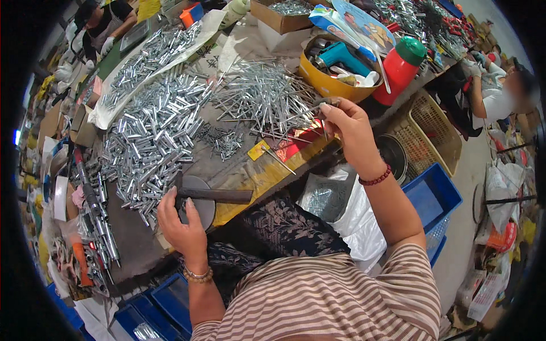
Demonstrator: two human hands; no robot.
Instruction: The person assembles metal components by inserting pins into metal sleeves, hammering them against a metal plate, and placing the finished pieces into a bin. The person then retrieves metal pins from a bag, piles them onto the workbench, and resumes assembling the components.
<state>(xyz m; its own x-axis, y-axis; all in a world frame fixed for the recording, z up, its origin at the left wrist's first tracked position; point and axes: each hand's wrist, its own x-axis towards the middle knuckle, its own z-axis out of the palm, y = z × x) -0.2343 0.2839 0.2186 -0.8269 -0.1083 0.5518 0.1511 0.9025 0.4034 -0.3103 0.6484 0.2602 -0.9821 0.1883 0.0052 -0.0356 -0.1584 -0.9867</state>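
Observation:
My right hand point(350, 128) pinches the end of a thin metal rod point(305, 115) between thumb and fingers, above the near right side of a loose heap of similar rods point(259, 94). My left hand point(185, 227) has its thumb and fingers apart, with nothing visible in it. It is beside a hammer point(219, 195) whose dark handle points right, lying across a grey round plate point(202, 211). Beyond that hand spreads a large pile of shiny metal sleeves point(153, 136). A small heap of dark screws point(222, 141) sits between the sleeves and the rods.
A yellow tub point(324, 85) holds a teal power tool point(344, 58); a red bottle with green cap point(401, 68) stands beside it. Drill-like tools point(96, 210) line the left edge. Blue crates point(432, 199) stand at lower right. Other people work at upper left and right.

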